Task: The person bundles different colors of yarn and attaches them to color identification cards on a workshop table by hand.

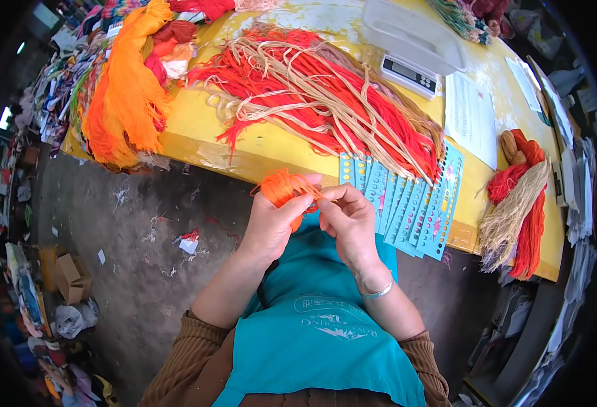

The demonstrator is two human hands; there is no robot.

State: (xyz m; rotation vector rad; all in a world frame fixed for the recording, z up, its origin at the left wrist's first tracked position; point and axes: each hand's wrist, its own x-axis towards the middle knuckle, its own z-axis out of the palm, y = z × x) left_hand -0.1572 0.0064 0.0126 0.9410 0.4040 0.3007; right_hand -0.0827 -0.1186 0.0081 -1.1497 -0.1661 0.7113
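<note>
My left hand (271, 220) is closed around a bundle of orange thread (276, 187), held over my lap just off the table's front edge. The fingertips of my right hand (348, 218) pinch the right end of that same bundle, close to my left thumb. Which strands lie between the right fingers is too small to make out. Beside my right hand, several blue cards with punched holes (417, 207) overlap at the table edge. Red and beige thread strands (325, 95) lie across the cards' upper ends and the table behind.
On the yellow table (197, 139) are a large orange hank (125, 88), a digital scale (409, 73) bearing a clear plastic tub (417, 30), and a printed sheet (470, 115). Red and beige hanks (522, 203) hang over the right edge. A cardboard box (72, 278) stands on the floor.
</note>
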